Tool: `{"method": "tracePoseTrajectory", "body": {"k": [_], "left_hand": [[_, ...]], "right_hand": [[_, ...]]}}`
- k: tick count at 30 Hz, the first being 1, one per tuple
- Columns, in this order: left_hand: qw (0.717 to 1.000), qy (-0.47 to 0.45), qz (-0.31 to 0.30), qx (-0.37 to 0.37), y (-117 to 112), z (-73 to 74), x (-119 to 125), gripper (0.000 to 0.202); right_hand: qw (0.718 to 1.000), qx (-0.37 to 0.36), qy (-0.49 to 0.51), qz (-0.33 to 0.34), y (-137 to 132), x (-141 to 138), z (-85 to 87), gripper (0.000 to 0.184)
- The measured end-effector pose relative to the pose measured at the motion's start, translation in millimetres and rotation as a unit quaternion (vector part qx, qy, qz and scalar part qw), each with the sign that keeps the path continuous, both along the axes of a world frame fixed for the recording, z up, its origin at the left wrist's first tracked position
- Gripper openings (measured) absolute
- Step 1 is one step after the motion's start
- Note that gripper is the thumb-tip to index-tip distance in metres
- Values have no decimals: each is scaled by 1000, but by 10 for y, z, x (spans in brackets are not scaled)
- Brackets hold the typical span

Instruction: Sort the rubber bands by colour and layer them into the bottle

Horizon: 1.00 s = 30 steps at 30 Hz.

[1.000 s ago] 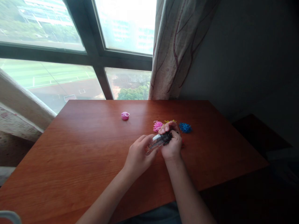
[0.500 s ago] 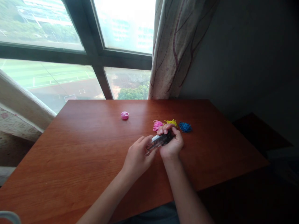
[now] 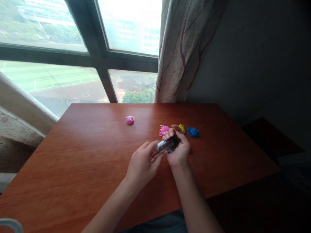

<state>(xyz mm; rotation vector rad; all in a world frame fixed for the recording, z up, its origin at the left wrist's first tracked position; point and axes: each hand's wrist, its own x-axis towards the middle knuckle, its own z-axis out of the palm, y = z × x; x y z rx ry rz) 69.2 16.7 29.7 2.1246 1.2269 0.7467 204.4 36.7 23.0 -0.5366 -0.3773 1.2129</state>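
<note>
My left hand (image 3: 143, 161) is closed on the near end of a small clear plastic container (image 3: 160, 149), pinching it between thumb and fingers. My right hand (image 3: 179, 147) curls round a black bunch (image 3: 173, 143) at the container's other end. That bunch looks like thin bands, partly hidden by the fingers; whether it lies inside the container I cannot tell. Just beyond the right hand lie a pile of pink bands (image 3: 163, 130), a pile of yellow bands (image 3: 181, 128), partly covered by the fingers, and a pile of blue bands (image 3: 193, 132).
On the brown wooden table (image 3: 85, 161), a round pink object (image 3: 130, 120) with a pale loop on top sits farther back. A window (image 3: 131, 84) and a patterned curtain (image 3: 179, 64) border the far edge. A curved white thing (image 3: 11, 223) shows at bottom left.
My right hand's fingers have shifted slightly and cover more of the yellow pile. Both hands keep hold, and the container has barely moved. The objects on the table stay in place.
</note>
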Motion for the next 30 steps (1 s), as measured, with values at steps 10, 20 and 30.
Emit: {"method": "tracePoseTrajectory", "body": {"k": [10, 20, 30], "left_hand": [[1000, 6, 12, -7, 2, 13, 9, 28], [1000, 19, 13, -14, 12, -10, -14, 32], [1000, 28, 12, -2, 18, 37, 8, 30]], "right_hand": [[1000, 12, -20, -20, 30, -35, -30, 25], [1000, -18, 19, -17, -3, -56, 51, 15], [999, -6, 3, -33, 24, -53, -10, 40]]}}
